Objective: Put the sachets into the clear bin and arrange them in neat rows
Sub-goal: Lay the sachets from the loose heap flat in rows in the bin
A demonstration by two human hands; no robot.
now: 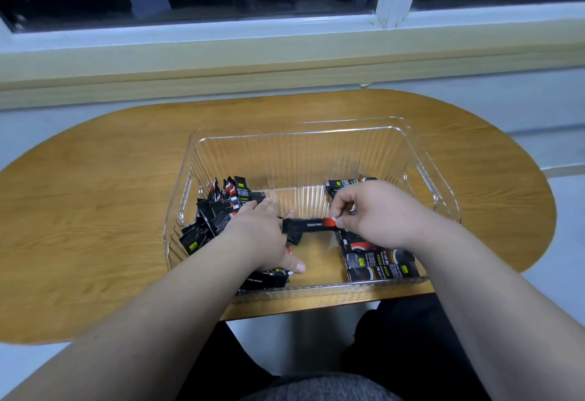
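At frame centre, inside the clear bin (285, 150) on the desk (95, 194), one sachet (311, 224) is pinched at its red end by the curled fingers of the right hand (376, 213). The loose sachets (209, 223) at left are covered by the straightened fingers of the left hand (259, 231).

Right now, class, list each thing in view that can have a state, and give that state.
Bin, upright, open-topped, partly filled.
Pile, jumbled, at bin's left.
Row, flat and neat, at bin's right.
Sachet, lifted, pinched by right hand.
Left hand, palm down by pile; grip unclear.
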